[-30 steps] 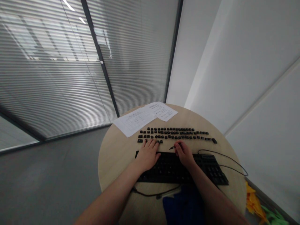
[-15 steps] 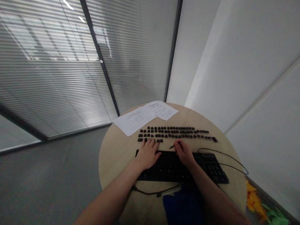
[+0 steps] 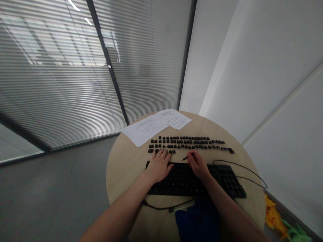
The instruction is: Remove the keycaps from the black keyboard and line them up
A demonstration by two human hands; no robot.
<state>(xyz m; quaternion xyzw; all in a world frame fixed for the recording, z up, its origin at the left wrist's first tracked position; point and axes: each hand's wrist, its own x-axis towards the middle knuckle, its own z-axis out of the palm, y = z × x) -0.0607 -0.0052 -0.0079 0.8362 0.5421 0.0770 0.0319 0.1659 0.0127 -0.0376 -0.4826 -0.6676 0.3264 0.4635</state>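
My left hand (image 3: 159, 167) is spread open over the upper left part of a black keyboard (image 3: 181, 183). Its fingertips reach the front row of loose black keycaps (image 3: 172, 152), partly hiding a few. My right hand (image 3: 197, 163) is closed around a thin dark tool with a narrow tip (image 3: 185, 158), which points left; its exact kind is unclear. That hand is above the keyboard's back edge. Beyond both hands, several rows of keycaps (image 3: 186, 142) lie on the wooden table. The keyboard's left and middle part looks dark, with key detail hard to make out.
Two printed sheets (image 3: 148, 127) lie at the far left of the round table (image 3: 118, 174). A black cable (image 3: 252, 170) loops at the right, and another (image 3: 164, 208) runs before the keyboard. Blue cloth (image 3: 196, 222) is at the near edge. Orange material (image 3: 274, 215) lies on the floor.
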